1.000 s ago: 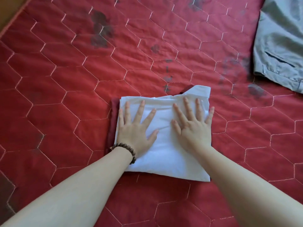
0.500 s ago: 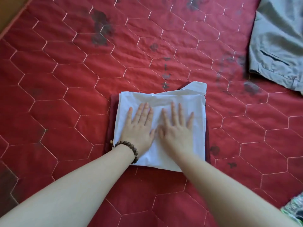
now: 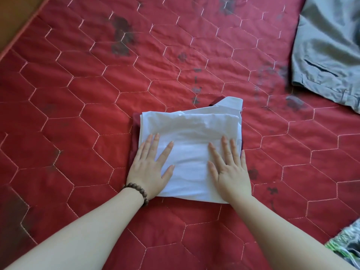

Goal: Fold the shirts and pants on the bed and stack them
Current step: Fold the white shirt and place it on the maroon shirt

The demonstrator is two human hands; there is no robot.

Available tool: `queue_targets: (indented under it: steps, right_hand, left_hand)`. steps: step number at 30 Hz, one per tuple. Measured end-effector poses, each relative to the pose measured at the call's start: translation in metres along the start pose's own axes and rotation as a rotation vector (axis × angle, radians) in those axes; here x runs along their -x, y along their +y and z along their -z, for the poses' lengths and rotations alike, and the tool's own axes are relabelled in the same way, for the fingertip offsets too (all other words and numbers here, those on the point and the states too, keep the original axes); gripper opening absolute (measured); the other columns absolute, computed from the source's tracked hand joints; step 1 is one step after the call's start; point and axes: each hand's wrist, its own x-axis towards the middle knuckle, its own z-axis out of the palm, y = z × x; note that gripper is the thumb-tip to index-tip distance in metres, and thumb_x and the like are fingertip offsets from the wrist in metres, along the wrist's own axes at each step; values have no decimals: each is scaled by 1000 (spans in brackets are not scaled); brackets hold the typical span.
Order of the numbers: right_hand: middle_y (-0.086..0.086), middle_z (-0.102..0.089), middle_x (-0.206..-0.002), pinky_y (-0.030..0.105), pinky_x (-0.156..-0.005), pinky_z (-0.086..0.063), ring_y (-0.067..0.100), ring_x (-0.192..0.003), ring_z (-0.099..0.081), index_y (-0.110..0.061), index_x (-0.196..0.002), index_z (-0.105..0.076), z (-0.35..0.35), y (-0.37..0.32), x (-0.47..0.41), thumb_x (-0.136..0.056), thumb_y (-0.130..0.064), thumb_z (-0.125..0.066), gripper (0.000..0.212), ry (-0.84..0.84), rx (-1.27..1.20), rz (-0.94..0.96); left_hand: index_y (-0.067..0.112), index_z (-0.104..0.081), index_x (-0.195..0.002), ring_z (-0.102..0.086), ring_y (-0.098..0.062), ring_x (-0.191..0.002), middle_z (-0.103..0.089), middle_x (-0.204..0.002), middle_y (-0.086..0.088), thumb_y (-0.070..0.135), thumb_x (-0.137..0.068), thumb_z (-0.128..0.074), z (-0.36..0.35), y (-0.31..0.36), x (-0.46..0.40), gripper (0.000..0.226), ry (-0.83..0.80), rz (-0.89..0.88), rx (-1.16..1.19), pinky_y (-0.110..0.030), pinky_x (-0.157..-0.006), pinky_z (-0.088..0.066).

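A folded white shirt [image 3: 191, 137] lies in the middle of the red quilted bed [image 3: 78, 94]. It sits on top of a folded dark red garment [image 3: 135, 133], of which only the edges show. My left hand [image 3: 151, 168] presses flat on the white shirt's left side, fingers straight and spread. My right hand [image 3: 229, 168] presses flat on its right side the same way. A beaded bracelet is on my left wrist. Grey pants [image 3: 329, 51] lie unfolded at the far right.
A patterned green and grey cloth [image 3: 348, 248] shows at the lower right corner. The bed's edge and a brown floor [image 3: 17, 18] are at the upper left. Dark printed marks dot the quilt.
Both hands have slid apart from the middle of the white shirt toward its left and right sides, staying flat on it. The view shifted slightly.
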Motion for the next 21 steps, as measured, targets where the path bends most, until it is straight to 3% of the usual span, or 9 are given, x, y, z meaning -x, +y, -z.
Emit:
queue_targets:
  steps: [3, 6, 9, 12, 16, 19, 21]
  right_hand:
    - [3, 8, -160, 45, -120, -1, 24, -147, 11, -37, -150, -16, 6, -5, 1, -98, -42, -37, 56, 65, -80, 7]
    - [14, -3, -159, 48, -119, -13, 32, -147, -1, -25, -147, -35, 11, -6, 4, -95, -26, -54, 56, 178, -178, -61]
    - [10, 7, -160, 46, -117, -22, 26, -148, 4, -26, -149, -29, 17, -5, 0, -96, -19, -52, 58, 161, -309, -147]
    - [2, 13, -160, 39, -116, -24, 18, -148, 7, -28, -150, -25, 23, -5, -10, -98, -15, -47, 58, 124, -398, -166]
    - [-9, 17, -158, 34, -112, -22, 11, -146, 15, -30, -152, -16, 28, -7, -18, -99, -7, -36, 61, 57, -414, -146]
    - [-9, 17, -158, 33, -112, -20, 11, -146, 15, -28, -152, -12, 33, -5, -29, -99, -5, -31, 60, 0, -384, -78]
    - [-3, 13, -160, 36, -115, -18, 15, -147, 13, -24, -153, -13, 36, -6, -38, -99, -3, -28, 60, -49, -340, -72]
  left_hand:
    - [31, -9, -149, 13, -24, -146, 6, -159, -15, 54, -91, -16, 7, -3, 3, 63, 20, 81, 115, -39, -119, 2]
    - [19, -43, -142, -6, -31, -147, -10, -157, -20, 28, -95, -48, 15, -3, -4, 48, 165, 160, 342, -39, -118, -14]
    - [11, -58, -129, -39, -38, -128, -36, -143, -23, 7, -87, -60, 21, -5, -18, 42, 287, 305, 450, -47, -105, -39]
    - [15, -56, -132, -52, -32, -101, -48, -121, -15, 8, -91, -55, 22, -7, -27, 41, 217, 392, 502, -40, -85, -47]
    - [13, -55, -132, -52, -29, -67, -46, -104, -11, -8, -86, -46, 21, -12, -26, 51, 218, 376, 507, -37, -65, -50]
    - [8, -54, -132, -47, -29, -60, -44, -104, -15, -14, -82, -44, 21, -8, -17, 55, 249, 411, 515, -39, -60, -49]
    - [9, -53, -133, -49, -30, -68, -44, -108, -17, -11, -82, -47, 22, -4, -10, 55, 232, 472, 504, -41, -65, -48]
